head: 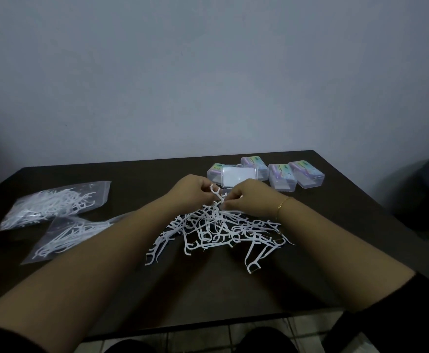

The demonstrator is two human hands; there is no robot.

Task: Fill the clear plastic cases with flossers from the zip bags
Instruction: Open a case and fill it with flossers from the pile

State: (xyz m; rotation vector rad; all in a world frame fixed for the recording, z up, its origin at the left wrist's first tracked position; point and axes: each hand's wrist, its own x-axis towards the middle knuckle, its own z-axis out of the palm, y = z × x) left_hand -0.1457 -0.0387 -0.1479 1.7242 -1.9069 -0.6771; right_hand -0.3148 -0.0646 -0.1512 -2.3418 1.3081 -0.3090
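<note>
Both hands, left hand (192, 187) and right hand (244, 196), fingers pinched on flossers (217, 197).

Plain room, bare wall (208, 72), dark table (137, 289)

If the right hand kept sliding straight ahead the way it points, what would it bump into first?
Probably the open clear plastic case just beyond the right hand; depth is hard to judge.

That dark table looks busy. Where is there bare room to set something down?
Bare patches on the dark brown table: the far left strip behind the two clear zip bags, the near edge below the loose pile of white flossers, and the right side past the pile. It is crowded mid-table, where both hands work, and around the clear plastic cases at the back.
</note>
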